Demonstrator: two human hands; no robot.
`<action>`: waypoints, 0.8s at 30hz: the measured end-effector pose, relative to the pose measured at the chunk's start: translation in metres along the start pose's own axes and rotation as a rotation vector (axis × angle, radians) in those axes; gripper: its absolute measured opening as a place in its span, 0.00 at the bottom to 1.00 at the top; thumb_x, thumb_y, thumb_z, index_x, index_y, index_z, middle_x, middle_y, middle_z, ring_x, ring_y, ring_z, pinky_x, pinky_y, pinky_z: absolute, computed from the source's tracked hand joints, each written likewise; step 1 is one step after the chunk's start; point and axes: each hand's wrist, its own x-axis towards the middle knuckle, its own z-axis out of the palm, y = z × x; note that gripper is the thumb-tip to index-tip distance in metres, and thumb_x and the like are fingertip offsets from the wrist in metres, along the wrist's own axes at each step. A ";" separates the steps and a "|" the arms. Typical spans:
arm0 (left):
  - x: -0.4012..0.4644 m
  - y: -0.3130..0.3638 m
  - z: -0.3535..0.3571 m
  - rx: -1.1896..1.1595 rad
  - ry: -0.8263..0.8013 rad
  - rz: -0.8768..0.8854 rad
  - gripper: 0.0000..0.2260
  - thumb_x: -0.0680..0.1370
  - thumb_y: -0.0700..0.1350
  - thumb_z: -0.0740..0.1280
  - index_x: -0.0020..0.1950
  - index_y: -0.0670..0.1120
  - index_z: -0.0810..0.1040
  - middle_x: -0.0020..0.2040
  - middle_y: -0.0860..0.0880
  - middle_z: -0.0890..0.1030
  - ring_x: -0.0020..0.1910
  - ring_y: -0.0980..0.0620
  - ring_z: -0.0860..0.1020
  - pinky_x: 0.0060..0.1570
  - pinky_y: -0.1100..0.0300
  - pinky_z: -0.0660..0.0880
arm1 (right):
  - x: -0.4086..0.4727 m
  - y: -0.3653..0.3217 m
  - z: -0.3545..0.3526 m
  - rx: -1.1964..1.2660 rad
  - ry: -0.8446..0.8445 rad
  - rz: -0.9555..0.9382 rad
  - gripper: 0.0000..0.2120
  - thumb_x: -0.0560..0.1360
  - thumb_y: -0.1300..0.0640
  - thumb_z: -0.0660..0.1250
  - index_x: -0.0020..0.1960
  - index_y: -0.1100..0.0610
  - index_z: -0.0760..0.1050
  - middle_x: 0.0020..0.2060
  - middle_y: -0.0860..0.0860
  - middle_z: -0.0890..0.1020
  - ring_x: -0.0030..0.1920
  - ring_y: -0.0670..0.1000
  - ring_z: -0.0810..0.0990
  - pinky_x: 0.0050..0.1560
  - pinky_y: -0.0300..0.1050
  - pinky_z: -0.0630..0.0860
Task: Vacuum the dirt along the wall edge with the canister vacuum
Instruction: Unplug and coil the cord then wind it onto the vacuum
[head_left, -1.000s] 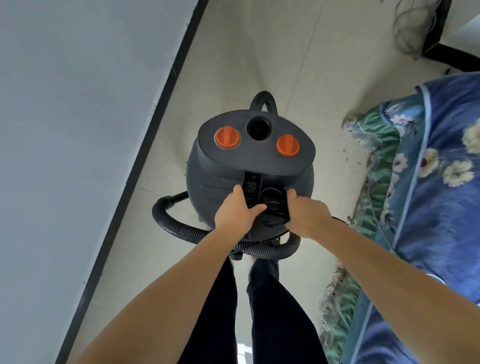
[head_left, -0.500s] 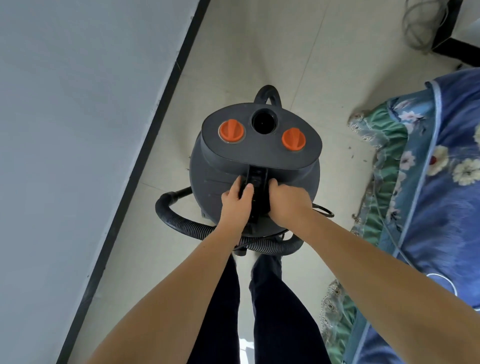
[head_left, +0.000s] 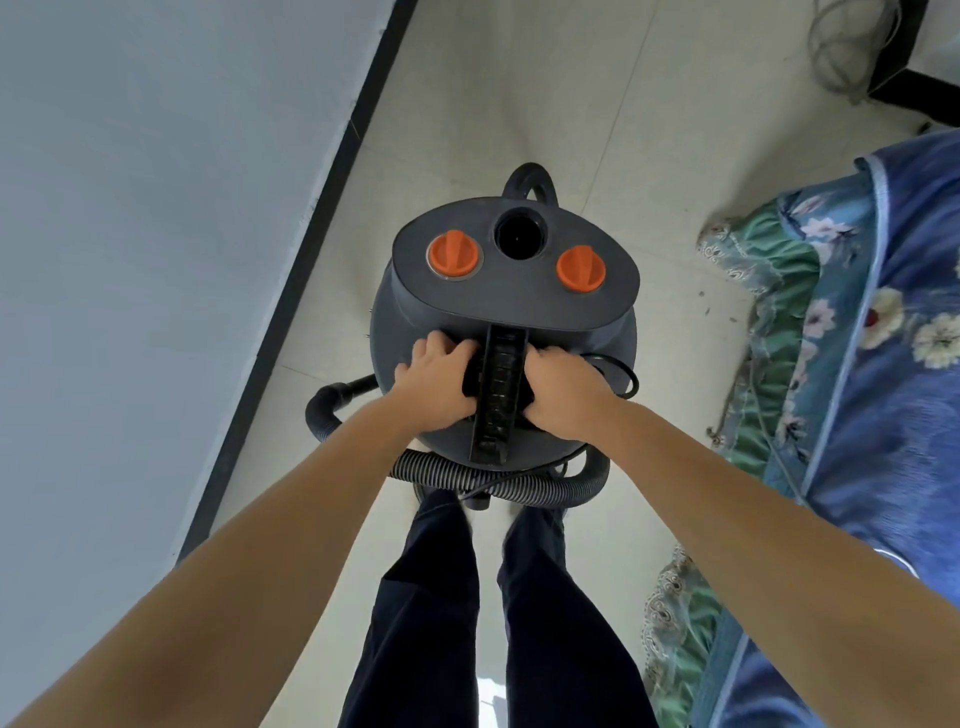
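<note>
Since a moment ago both my hands have closed in on the ribbed black handle: my left hand and right hand each grasp a side. The dark grey canister vacuum, with two orange knobs, one hose, stands on the floor near the wall.
</note>
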 end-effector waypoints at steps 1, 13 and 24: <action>-0.002 -0.001 0.005 0.016 0.026 0.006 0.25 0.74 0.52 0.67 0.70 0.52 0.66 0.64 0.44 0.64 0.66 0.42 0.61 0.63 0.41 0.63 | -0.002 0.001 0.000 0.032 -0.011 -0.018 0.23 0.69 0.60 0.69 0.62 0.61 0.68 0.52 0.58 0.77 0.54 0.59 0.75 0.46 0.49 0.70; -0.012 -0.011 -0.001 -0.232 0.302 0.060 0.10 0.78 0.41 0.64 0.56 0.38 0.72 0.53 0.42 0.72 0.51 0.42 0.74 0.46 0.55 0.68 | -0.047 0.022 -0.033 0.217 0.314 0.185 0.17 0.76 0.59 0.67 0.63 0.60 0.73 0.59 0.55 0.78 0.61 0.58 0.73 0.62 0.52 0.68; -0.011 -0.034 0.005 0.118 0.458 -0.114 0.17 0.80 0.50 0.61 0.65 0.41 0.69 0.59 0.39 0.72 0.59 0.39 0.70 0.53 0.45 0.72 | -0.007 0.005 -0.039 0.066 0.292 -0.027 0.26 0.81 0.51 0.60 0.77 0.51 0.58 0.78 0.54 0.56 0.78 0.56 0.49 0.74 0.62 0.50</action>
